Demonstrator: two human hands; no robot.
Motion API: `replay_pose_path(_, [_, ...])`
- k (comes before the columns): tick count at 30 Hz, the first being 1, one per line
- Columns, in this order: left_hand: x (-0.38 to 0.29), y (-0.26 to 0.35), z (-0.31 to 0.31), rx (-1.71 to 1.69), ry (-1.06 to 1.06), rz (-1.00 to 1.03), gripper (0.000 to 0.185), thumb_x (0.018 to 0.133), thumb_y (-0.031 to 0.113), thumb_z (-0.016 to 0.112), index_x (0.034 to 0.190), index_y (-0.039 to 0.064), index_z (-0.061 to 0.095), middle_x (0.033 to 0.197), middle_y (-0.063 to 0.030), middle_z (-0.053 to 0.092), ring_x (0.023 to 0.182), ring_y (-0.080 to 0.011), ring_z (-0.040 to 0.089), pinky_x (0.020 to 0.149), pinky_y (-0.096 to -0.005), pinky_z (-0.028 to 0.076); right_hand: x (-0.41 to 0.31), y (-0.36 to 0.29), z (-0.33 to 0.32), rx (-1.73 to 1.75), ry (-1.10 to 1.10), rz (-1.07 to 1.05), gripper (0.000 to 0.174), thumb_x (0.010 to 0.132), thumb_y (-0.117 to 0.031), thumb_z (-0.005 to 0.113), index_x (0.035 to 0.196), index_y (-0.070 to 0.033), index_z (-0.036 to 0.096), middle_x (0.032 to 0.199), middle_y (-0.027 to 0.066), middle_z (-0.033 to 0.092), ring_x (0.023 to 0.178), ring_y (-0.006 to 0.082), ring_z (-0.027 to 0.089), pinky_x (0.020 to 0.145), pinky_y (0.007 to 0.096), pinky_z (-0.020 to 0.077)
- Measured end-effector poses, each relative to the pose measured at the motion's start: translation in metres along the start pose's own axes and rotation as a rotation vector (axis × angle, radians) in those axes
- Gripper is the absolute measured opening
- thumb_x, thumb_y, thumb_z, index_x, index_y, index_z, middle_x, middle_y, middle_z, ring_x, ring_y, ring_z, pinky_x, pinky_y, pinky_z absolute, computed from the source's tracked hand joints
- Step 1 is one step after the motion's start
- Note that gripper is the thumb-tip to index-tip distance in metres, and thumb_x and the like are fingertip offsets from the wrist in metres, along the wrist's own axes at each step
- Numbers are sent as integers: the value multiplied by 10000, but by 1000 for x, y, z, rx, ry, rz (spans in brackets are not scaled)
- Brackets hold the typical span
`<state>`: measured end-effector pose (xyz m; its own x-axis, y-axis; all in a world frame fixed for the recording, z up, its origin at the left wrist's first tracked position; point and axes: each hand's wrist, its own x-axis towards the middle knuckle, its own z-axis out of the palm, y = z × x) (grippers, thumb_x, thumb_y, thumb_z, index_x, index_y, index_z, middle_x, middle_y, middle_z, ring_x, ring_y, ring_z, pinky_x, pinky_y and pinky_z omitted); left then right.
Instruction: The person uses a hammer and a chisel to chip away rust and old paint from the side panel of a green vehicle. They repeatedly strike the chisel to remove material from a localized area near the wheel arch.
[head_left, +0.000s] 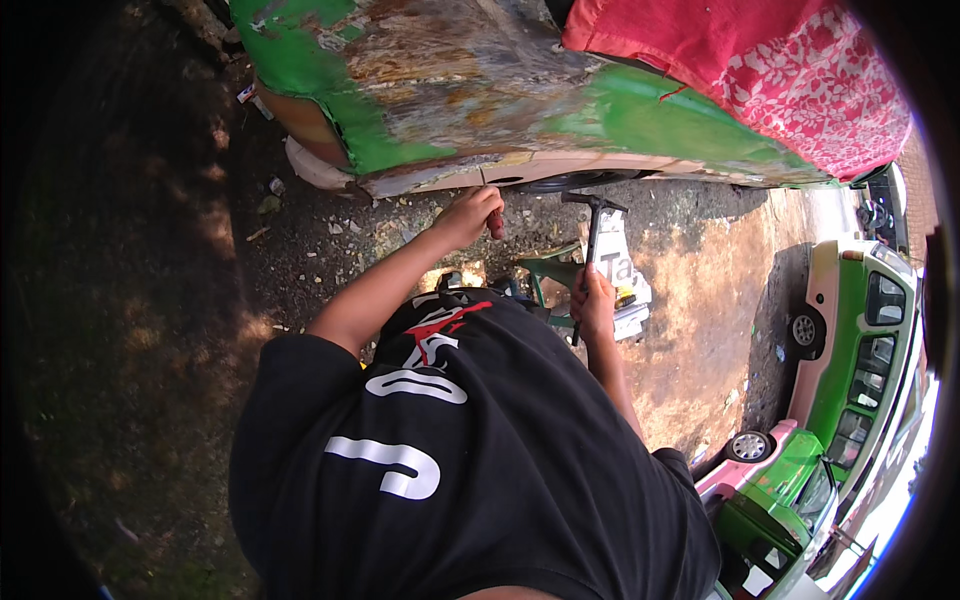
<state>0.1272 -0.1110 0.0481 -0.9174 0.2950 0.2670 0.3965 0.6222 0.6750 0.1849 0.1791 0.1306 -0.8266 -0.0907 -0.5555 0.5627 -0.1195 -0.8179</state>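
My left hand (470, 217) grips the red handle of a screwdriver-like tool (495, 225), whose thin shaft touches the lower edge of a green vehicle body panel (420, 90). The panel is partly stripped to rusty, bare metal, with a pale strip (600, 163) along its bottom. To the right, my right hand (594, 300) is closed around the dark handle of a body hammer (593, 217). The hammer's narrow head points up towards the vehicle, apart from the panel and from the red-handled tool.
A green plastic stool (551, 268) and printed papers (619, 262) are close beside my right hand. A red floral cloth (787, 82) drapes over the vehicle. Small debris lies on the dirt ground (315, 247). A green and pink van (832, 360) is parked at the right.
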Motion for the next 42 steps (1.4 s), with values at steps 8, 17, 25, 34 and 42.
replay_pose_path(8, [10, -12, 2, -4, -74, 30, 312, 697, -54, 690, 929, 65, 519, 994, -88, 553, 985, -325, 538, 827, -425, 463, -10, 17, -12, 32, 53, 18, 357, 1034, -424, 472, 852, -119, 508, 538, -50, 355, 375, 59, 292, 345, 237, 205])
replay_pose_path(17, [20, -4, -2, 65, -151, -36, 196, 795, -19, 608, 951, 79, 539, 1054, -85, 569, 1063, -321, 549, 891, -435, 467, -15, 18, -9, 39, 63, -19, 427, 1028, -458, 468, 760, -127, 458, 549, -72, 330, 407, 33, 274, 358, 223, 189])
replay_pose_path(25, [12, -10, 4, -94, -15, 22, 288, 816, -92, 587, 1055, 66, 621, 1034, -68, 589, 890, -259, 651, 781, -386, 543, -12, 6, -4, 24, 77, 0, 412, 1021, -462, 486, 779, -128, 471, 553, -77, 331, 410, 30, 268, 359, 221, 183])
replay_pose_path(34, [14, -3, 3, -195, 61, 5, 289, 806, -124, 599, 1039, 46, 612, 1033, -51, 567, 731, -175, 662, 654, -331, 579, 0, 1, -7, 13, 4, 11, 364, 1034, -428, 466, 855, -115, 513, 548, -45, 361, 381, 58, 302, 346, 233, 228])
replay_pose_path(42, [19, -7, 12, -145, 57, -22, 228, 811, -91, 614, 999, 35, 642, 1024, -54, 590, 802, -213, 672, 701, -354, 560, 0, -2, -6, -6, 3, 1, 362, 1031, -427, 474, 855, -114, 520, 548, -50, 359, 383, 56, 298, 349, 232, 223])
